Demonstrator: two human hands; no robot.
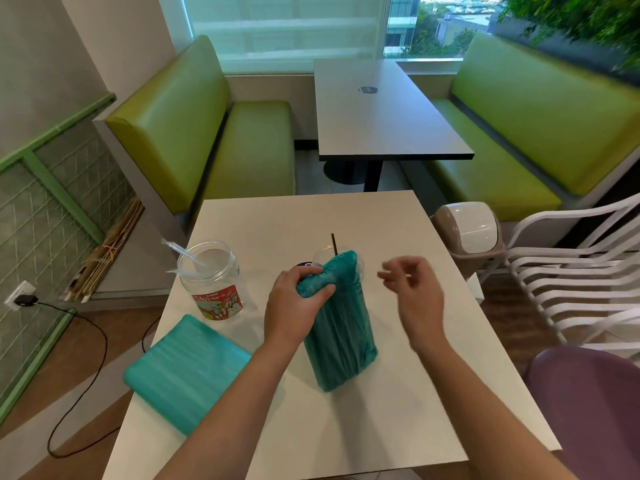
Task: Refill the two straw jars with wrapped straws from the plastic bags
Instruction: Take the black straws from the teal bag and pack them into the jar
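Straws fill the teal bag (pixel 341 334) mid-table, its top gripped by the left hand (pixel 294 306); right hand (pixel 414 292) hovers loosely curled, empty; far-left jar (pixel 213 282) holds one wrapped straw (pixel 183 254)

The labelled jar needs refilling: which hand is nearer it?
Left. The left hand grips the upright teal bag beside the labelled jar; the right hand hovers beyond the bag.
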